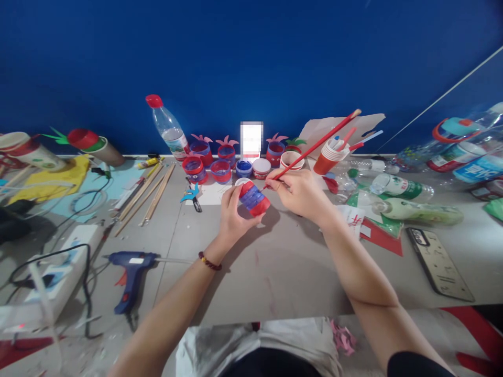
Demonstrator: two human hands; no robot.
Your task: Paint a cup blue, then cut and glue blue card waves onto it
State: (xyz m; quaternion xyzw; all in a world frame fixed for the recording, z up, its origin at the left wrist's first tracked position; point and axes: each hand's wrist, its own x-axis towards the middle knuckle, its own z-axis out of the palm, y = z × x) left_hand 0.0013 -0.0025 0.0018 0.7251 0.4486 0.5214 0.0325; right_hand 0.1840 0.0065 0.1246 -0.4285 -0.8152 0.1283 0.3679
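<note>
My left hand [232,213] wears a beaded bracelet at the wrist and holds a small cup [254,199], painted red with a blue-purple middle band, tilted above the table. In my right hand [296,191] is a long red paintbrush [320,142], pinched near its lower end, with its tip at the cup's painted side. Just behind stand an open jar of blue paint [244,168] and a pink-white lidded jar [261,168]. Several red and purple painted cups [221,172] stand around them, some with pink leaf-shaped tops.
A blue glue gun [133,267], wooden sticks [145,193] and a white power strip [66,267] lie left. A clear bottle [168,125] stands behind. To the right are a red-white cup of brushes [329,157], plastic bottles [403,187] and a phone [439,264].
</note>
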